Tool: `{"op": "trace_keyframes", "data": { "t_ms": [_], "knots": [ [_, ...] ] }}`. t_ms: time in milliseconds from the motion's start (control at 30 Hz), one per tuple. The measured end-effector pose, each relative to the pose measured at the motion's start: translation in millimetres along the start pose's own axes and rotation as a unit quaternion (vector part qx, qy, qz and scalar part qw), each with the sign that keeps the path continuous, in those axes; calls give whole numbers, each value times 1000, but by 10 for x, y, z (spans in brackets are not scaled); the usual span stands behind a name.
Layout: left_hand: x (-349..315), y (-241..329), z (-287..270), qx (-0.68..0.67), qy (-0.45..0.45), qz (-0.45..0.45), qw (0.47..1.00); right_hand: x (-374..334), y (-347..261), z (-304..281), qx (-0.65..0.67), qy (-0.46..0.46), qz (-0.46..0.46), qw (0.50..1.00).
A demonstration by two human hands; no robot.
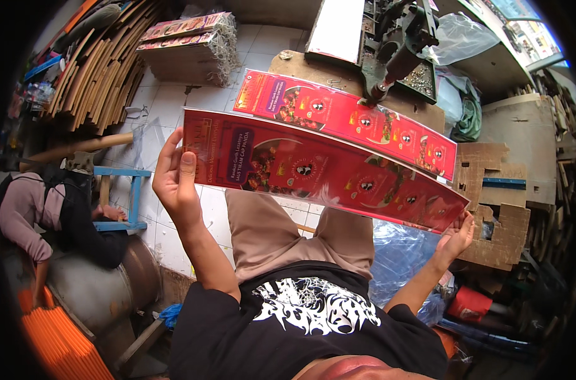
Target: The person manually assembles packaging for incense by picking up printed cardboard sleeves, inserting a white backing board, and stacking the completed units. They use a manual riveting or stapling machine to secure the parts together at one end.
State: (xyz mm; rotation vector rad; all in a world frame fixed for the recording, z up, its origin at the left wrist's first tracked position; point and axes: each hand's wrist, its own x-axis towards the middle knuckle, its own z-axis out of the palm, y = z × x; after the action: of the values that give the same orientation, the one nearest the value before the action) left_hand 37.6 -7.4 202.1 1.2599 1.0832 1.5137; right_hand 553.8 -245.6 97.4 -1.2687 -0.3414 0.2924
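Note:
A long red printed strip, glossy like a laminated banner (326,168), is stretched across in front of me, tilted down to the right. My left hand (177,180) grips its left end, thumb on the printed face. My right hand (457,235) has the lower right corner between its fingers. Just behind lies a second red printed strip (357,120) of similar design, on a brown work board (294,66). Over its far edge stands the dark metal head of a bench machine (380,88).
Bundled printed strips (190,47) stand on white tiles at the far left, near stacked brown boards (104,76). A co-worker (38,209) bends over orange sheets (66,339) at left. Cut cardboard (497,234) and clear plastic (395,259) lie at right. A tray of small metal pieces (421,82) adjoins the machine.

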Motion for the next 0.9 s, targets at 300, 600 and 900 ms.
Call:
{"op": "trace_keyframes", "data": {
  "t_ms": [300, 600, 900],
  "knots": [
    [90, -76, 182, -75, -71, 74, 992, 92, -475, -22, 424, -152, -22, 892],
    [261, -135, 228, -204, 45, -128, 970, -205, -699, 426, 195, -307, 101, 926],
    [440, -356, 787, -277, -142, -206, 928, -478, -866, 926, -204, -501, 165, 825]
  ]
}}
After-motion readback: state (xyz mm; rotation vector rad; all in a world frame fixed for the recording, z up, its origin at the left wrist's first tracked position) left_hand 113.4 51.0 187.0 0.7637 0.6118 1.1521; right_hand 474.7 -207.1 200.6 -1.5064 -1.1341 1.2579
